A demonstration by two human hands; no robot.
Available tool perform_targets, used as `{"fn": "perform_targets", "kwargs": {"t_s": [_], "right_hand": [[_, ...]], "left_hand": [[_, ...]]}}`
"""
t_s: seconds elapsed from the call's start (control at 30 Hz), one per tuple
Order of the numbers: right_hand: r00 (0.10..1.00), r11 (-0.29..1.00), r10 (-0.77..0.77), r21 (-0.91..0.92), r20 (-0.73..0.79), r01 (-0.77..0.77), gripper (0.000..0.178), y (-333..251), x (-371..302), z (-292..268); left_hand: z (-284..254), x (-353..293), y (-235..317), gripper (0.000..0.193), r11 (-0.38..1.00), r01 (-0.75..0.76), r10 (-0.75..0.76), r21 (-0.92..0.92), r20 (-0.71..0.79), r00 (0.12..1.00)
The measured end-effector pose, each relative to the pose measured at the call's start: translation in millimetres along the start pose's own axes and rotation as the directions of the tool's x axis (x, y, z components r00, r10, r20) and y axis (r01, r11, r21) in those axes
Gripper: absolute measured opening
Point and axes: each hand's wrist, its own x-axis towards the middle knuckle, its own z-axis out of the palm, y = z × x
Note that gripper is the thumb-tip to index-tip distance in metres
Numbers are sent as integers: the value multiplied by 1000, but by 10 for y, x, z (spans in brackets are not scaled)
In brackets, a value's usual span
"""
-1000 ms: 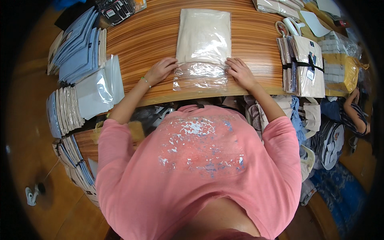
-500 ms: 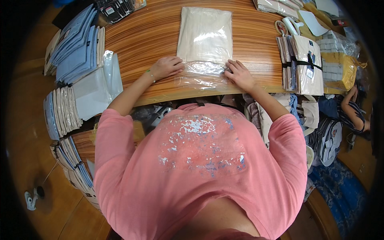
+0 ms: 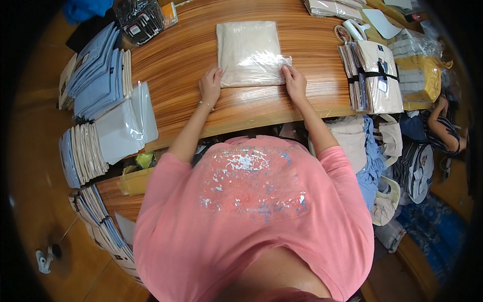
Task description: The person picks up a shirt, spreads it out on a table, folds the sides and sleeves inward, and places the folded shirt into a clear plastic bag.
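Note:
A folded cream cloth item in a clear plastic bag [image 3: 247, 48] lies flat on the wood-grain table. The bag's near flap is turned up over the cloth, and light glints off it. My left hand [image 3: 210, 86] grips the near left corner, thumb on top and the other fingers partly hidden. At the near right corner, my right hand [image 3: 296, 83] pinches the folded edge with its thumb on top, just below a loose bit of film.
Blue bagged packs [image 3: 98, 65] and clear plastic bags [image 3: 121, 121] are piled at the left. Strapped cream packs [image 3: 377, 75], a white tape dispenser [image 3: 355, 30] and a yellow-taped bundle [image 3: 420, 83] stand at the right. Clothes [image 3: 370, 161] hang below the table edge. Another person's arm [image 3: 441, 128] shows far right.
The loose near end of the bag has been folded up over the cloth. My hands have gone from lying beside the flap to holding the near corners.

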Motion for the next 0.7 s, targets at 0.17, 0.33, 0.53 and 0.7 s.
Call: {"fn": "perform_targets", "kwargs": {"t_s": [0.17, 0.33, 0.53, 0.7], "right_hand": [[987, 984, 102, -136, -121, -118, 37, -97, 130, 125], [977, 963, 190, -174, -97, -205, 37, -126, 191, 153], [965, 961, 225, -132, -137, -243, 33, -83, 286, 204], [947, 944, 321, -67, -25, -322, 27, 3, 406, 178]], "left_hand": [[88, 58, 100, 30, 999, 40, -36, 36, -115, 993], [87, 71, 131, 29, 995, 82, -75, 64, -103, 992], [112, 141, 122, 26, 980, 145, -141, 137, -37, 989], [120, 200, 54, 27, 973, 173, -175, 155, -4, 985]]}}
